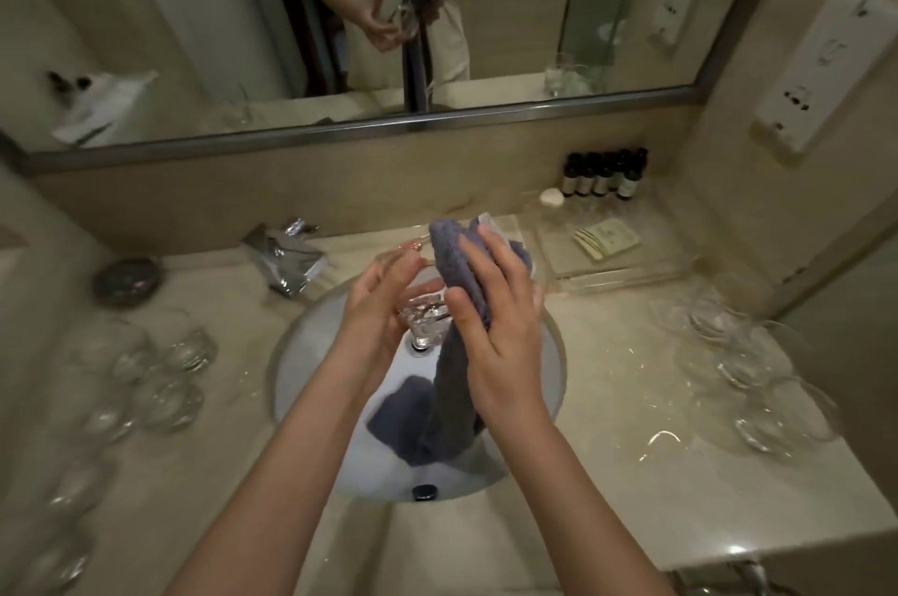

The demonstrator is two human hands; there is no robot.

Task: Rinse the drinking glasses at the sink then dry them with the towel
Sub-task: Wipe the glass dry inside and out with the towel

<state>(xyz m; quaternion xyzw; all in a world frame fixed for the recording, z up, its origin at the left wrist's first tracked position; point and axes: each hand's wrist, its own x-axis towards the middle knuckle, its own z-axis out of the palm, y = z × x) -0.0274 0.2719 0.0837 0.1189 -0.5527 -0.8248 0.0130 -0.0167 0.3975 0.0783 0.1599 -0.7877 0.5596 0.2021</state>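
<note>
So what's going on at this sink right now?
A person stands at a bathroom sink, drying a drinking glass held over the basin. The left hand holds the glass while the right hand grips a blue-grey towel against it, the towel's tail hanging into the basin. More glasses stand on the counter at left and right.
</note>
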